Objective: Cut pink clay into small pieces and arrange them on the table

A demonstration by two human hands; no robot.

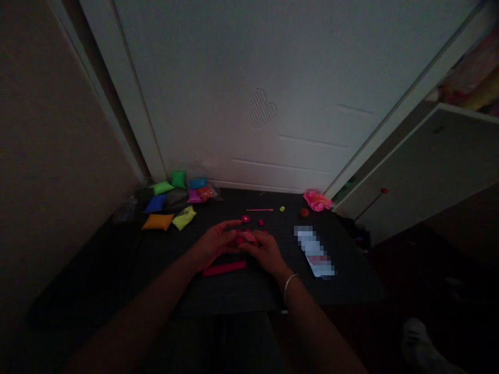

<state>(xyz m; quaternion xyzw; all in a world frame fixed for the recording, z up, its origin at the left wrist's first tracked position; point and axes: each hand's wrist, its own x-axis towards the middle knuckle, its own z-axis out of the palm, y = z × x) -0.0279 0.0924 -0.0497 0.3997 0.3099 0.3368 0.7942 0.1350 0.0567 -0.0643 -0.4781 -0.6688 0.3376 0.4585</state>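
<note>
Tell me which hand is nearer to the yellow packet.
Left. The left hand is to the right of the yellow packet and slightly lower in view; the right hand is farther right, beyond the left hand.

Bare forearms point(156, 298), thin pale bracelet point(287, 285) around right wrist, dark legwear point(249, 337)

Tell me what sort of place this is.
Likely a room in a home, with a craft corner: bright packets lie on a dark table, before a pale panel decorated with hearts.
</note>
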